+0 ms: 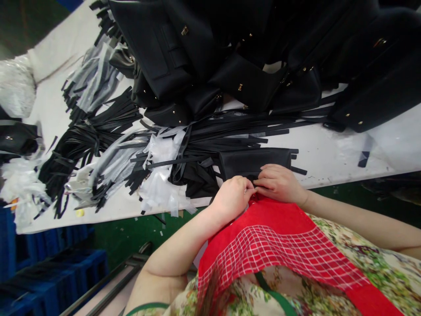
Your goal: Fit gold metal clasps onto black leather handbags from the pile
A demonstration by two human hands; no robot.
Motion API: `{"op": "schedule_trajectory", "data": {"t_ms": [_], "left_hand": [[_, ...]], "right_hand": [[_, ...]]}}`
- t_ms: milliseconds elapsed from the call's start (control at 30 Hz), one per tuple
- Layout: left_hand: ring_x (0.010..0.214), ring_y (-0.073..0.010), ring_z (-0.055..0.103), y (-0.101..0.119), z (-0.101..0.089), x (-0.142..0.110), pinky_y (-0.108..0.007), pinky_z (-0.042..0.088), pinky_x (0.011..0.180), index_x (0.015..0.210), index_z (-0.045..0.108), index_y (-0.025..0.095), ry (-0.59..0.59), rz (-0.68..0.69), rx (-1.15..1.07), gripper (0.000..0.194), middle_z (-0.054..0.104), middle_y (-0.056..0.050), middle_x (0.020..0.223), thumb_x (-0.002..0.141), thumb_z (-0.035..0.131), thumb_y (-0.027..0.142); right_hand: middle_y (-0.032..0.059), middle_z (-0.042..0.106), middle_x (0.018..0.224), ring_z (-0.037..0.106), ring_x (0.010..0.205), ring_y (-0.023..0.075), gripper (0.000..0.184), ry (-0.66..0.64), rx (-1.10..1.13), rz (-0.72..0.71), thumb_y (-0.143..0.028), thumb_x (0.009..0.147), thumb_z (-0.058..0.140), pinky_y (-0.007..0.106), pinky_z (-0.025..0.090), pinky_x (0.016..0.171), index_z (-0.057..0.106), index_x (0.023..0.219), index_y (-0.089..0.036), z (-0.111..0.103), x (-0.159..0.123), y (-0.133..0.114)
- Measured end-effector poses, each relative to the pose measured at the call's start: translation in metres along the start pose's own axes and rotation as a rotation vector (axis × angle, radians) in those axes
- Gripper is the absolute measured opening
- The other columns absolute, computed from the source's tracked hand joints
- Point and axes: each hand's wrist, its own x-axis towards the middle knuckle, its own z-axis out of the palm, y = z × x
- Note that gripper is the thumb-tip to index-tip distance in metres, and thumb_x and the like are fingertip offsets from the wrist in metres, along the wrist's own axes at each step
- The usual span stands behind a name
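A black leather-like bag [256, 159] lies at the table's near edge, right in front of my red apron. At its near side my left hand [233, 196] is closed, with thumb and fingers pinching the dark edge. My right hand [279, 182] meets it from the other side, its fingers bent over the bag and its fingertips gripping the same spot. The two sets of fingertips almost touch. Whatever small detail sits between them is hidden by the fingers.
Black bags with gold-coloured fittings [240, 85] are heaped across the back of the white table [329, 153]. Bundles of black straps [112, 114] spread over the left and middle. Crumpled white wrapping [161, 188] lies left of my hands. Blue pallets [55, 281] stand below left.
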Motion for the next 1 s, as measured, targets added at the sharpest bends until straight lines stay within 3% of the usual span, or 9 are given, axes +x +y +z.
{"op": "schedule_trajectory", "data": {"t_ms": [133, 267, 433, 600, 800, 1000], "left_hand": [[0.089, -0.0204, 0.064, 0.0, 0.003, -0.012, -0.032, 0.05, 0.081, 0.088, 0.064, 0.019, -0.022, 0.05, 0.085, 0.015, 0.068, -0.005, 0.091, 0.092, 0.054, 0.029], [0.088, -0.0183, 0.063, -0.003, 0.002, -0.021, -0.03, 0.049, 0.082, 0.087, 0.061, 0.019, -0.054, 0.147, 0.029, 0.01, 0.067, -0.004, 0.092, 0.092, 0.055, 0.027], [0.084, -0.0167, 0.061, -0.019, 0.004, -0.027, -0.03, 0.048, 0.081, 0.084, 0.059, 0.02, 0.171, 0.046, -0.09, 0.008, 0.065, -0.002, 0.086, 0.09, 0.056, 0.021], [0.082, -0.0162, 0.062, -0.022, 0.006, -0.026, -0.03, 0.048, 0.081, 0.08, 0.061, 0.02, 0.169, 0.045, -0.186, 0.009, 0.067, -0.001, 0.085, 0.088, 0.058, 0.024], [0.072, -0.0149, 0.061, -0.014, 0.009, -0.019, -0.028, 0.049, 0.073, 0.085, 0.066, 0.02, 0.279, -0.111, -0.242, 0.017, 0.068, 0.0, 0.077, 0.076, 0.074, 0.032], [0.067, -0.0139, 0.062, -0.012, 0.012, -0.013, -0.027, 0.048, 0.068, 0.076, 0.072, 0.02, 0.208, -0.201, -0.362, 0.018, 0.07, 0.0, 0.074, 0.073, 0.076, 0.037]], "right_hand": [[0.0042, 0.068, 0.073, 0.063, 0.071, 0.0168, 0.024, 0.027, 0.037, 0.04, -0.033, 0.089, 0.059, 0.035, 0.053, 0.083, 0.074, 0.076, -0.019, 0.0, 0.0, -0.001], [0.0045, 0.068, 0.073, 0.063, 0.073, 0.0181, 0.021, 0.047, 0.065, 0.096, -0.031, 0.087, 0.062, 0.036, 0.054, 0.082, 0.074, 0.075, -0.019, 0.001, -0.002, 0.0], [0.0042, 0.068, 0.072, 0.063, 0.07, 0.0172, 0.021, 0.054, 0.089, 0.085, -0.033, 0.086, 0.063, 0.036, 0.054, 0.081, 0.073, 0.074, -0.019, 0.001, -0.004, 0.0], [0.0045, 0.068, 0.073, 0.064, 0.072, 0.0178, 0.021, 0.077, 0.093, 0.12, -0.034, 0.086, 0.063, 0.037, 0.054, 0.083, 0.074, 0.074, -0.021, 0.001, -0.002, -0.003], [0.0049, 0.068, 0.072, 0.064, 0.074, 0.0186, 0.021, 0.118, 0.066, 0.138, -0.033, 0.086, 0.062, 0.037, 0.054, 0.084, 0.074, 0.075, -0.02, 0.0, 0.0, -0.004], [0.0043, 0.068, 0.074, 0.063, 0.073, 0.0186, 0.014, 0.11, 0.089, 0.149, -0.03, 0.084, 0.064, 0.039, 0.053, 0.086, 0.074, 0.079, -0.021, -0.001, -0.006, -0.003]]}}
